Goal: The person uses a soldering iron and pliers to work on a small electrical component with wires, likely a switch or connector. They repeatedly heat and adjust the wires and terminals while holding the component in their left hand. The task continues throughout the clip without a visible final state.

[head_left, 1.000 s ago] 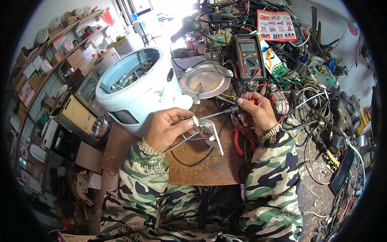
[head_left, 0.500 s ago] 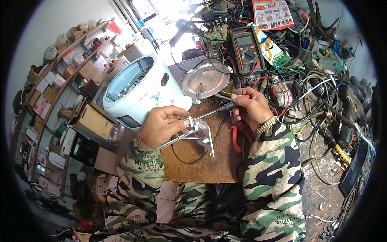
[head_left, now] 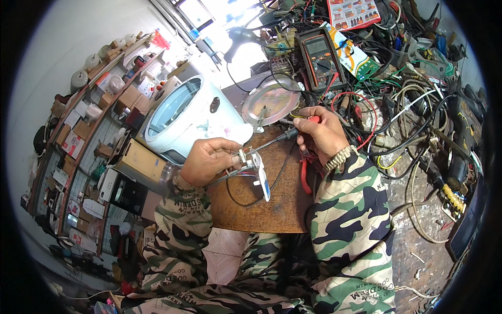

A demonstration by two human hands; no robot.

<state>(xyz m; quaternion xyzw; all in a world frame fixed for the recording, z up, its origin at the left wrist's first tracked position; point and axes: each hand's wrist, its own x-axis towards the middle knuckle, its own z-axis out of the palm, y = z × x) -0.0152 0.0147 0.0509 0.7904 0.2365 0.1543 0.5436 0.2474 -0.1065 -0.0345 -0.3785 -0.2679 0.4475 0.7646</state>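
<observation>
My left hand (head_left: 210, 161) pinches a small white plastic part (head_left: 242, 156) with thin wires at it. Beside its fingertips hangs a curved white plastic piece (head_left: 261, 175), with blue showing on its lower end. My right hand (head_left: 323, 135) is closed round a screwdriver (head_left: 286, 135) with a black and red handle; its metal shaft points left and reaches the small white part. Whether the tip sits in a screw is too small to tell. Red-handled pliers (head_left: 305, 178) lie below my right hand, partly hidden by it.
A white rice-cooker-like body (head_left: 214, 120) stands open on its side at the left of the wooden board (head_left: 272, 214). Behind the board lies a round metal plate (head_left: 269, 102). A multimeter (head_left: 320, 62) and tangled cables (head_left: 413, 115) crowd the right; loaded shelves (head_left: 94, 125) line the left.
The view has shifted slightly, so the shelves and cooker body appear further right. The curved white piece has turned, showing blue on its lower end. Both hands keep their holds.
</observation>
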